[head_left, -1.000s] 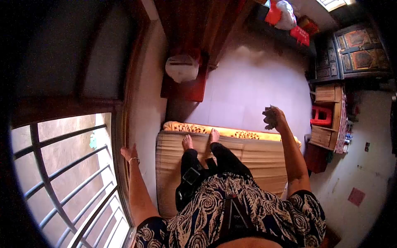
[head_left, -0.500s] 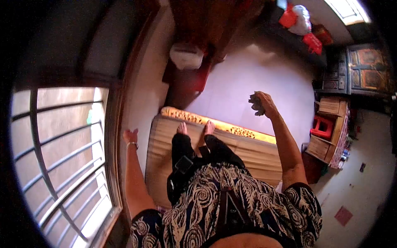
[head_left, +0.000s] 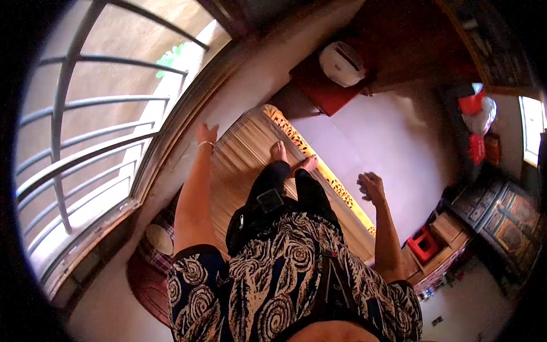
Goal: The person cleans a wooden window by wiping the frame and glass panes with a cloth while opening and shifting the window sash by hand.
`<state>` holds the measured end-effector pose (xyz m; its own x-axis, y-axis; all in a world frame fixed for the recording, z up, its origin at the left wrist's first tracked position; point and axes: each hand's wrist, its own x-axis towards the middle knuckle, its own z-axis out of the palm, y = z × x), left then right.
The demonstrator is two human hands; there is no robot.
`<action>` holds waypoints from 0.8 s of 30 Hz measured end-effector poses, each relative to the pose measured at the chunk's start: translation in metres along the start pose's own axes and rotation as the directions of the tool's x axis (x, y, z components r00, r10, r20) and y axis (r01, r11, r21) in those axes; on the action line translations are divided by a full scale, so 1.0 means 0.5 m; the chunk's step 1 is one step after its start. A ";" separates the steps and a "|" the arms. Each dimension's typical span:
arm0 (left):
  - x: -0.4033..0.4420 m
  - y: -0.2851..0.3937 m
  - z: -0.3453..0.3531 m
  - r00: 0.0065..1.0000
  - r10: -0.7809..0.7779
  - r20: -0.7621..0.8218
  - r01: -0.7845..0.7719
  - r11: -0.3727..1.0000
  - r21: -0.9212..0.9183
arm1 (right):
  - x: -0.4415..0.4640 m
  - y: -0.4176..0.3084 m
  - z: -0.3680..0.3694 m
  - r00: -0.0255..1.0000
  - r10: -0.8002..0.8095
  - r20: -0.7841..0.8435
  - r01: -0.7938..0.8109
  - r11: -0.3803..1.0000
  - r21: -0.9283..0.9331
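My left hand, with a pale bracelet at the wrist, is held out near the wall beside the barred window. Its thumb and fingers are apart and hold nothing. On the other side, my right hand is closed around a crumpled dark cloth, mostly hidden by the fingers. That hand hangs in the air over the floor, just past the bed's yellow patterned edge. I stand with bare feet on the bed's striped brown mat.
A white rounded box rests on a red cabinet ahead. To the right are a red plastic stool, a wooden shelf and a dark carved cupboard. A round cushion lies behind my left arm.
My view and body have turned left towards the window. My right hand is lower and nearer the bed edge, still gripping the cloth. My left hand stays open, nearer the window frame.
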<state>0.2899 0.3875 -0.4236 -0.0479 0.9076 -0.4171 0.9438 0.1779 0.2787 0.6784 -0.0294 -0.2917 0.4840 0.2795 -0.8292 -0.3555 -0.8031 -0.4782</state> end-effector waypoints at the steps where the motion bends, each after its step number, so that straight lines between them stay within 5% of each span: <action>1: -0.003 0.011 -0.025 0.999 -0.036 -0.012 0.036 0.999 -0.017 | 0.021 -0.031 0.010 0.999 -0.051 0.015 0.053 0.990 -0.132; 5: -0.016 0.004 -0.061 0.967 -0.044 -0.250 0.011 0.992 -0.129 | 0.136 -0.179 0.106 0.836 -0.463 0.293 0.545 0.759 -0.356; 7: -0.023 -0.005 -0.065 0.966 -0.046 -0.254 0.014 0.992 -0.124 | 0.186 -0.263 0.178 0.605 -0.690 0.397 0.791 0.462 -0.401; 9: -0.031 -0.007 -0.067 0.964 -0.099 -0.245 0.071 0.990 -0.124 | 0.152 -0.389 0.259 0.474 -0.765 0.435 0.844 0.255 -0.472; 11: -0.030 -0.021 -0.055 0.977 0.053 -0.204 -0.060 0.998 -0.026 | 0.147 -0.477 0.322 0.485 -0.718 0.499 0.840 0.224 -0.494; 13: -0.026 -0.028 -0.041 0.980 0.034 -0.198 -0.055 0.993 -0.103 | 0.187 -0.517 0.389 0.236 -0.863 0.447 0.893 0.011 -0.450; 14: -0.025 -0.032 -0.038 0.982 0.025 -0.187 -0.059 0.983 -0.175 | 0.216 -0.541 0.417 0.238 -0.854 0.463 0.891 0.002 -0.454; 17: -0.048 -0.003 -0.048 0.990 -0.059 -0.125 0.021 0.959 -0.282 | 0.272 -0.594 0.486 -0.055 -0.860 0.507 0.824 -0.326 -0.464; 19: -0.060 0.015 -0.057 0.984 -0.126 -0.128 0.079 0.944 -0.319 | 0.255 -0.648 0.517 0.238 -0.698 0.675 0.835 -0.208 -0.510; 20: -0.051 0.016 -0.060 0.983 -0.159 -0.090 0.122 0.937 -0.328 | 0.220 -0.674 0.529 0.302 -0.671 0.677 0.802 -0.206 -0.561; 24: -0.052 0.036 -0.074 0.972 -0.196 -0.129 0.149 0.941 -0.304 | 0.259 -0.690 0.585 0.293 -0.633 0.716 0.689 -0.379 -0.617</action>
<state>0.2962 0.3813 -0.3757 -0.2736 0.8966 -0.3483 0.7813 0.4184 0.4633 0.6297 0.4377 -0.3187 -0.2055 0.9674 -0.1478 0.9620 0.1720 -0.2120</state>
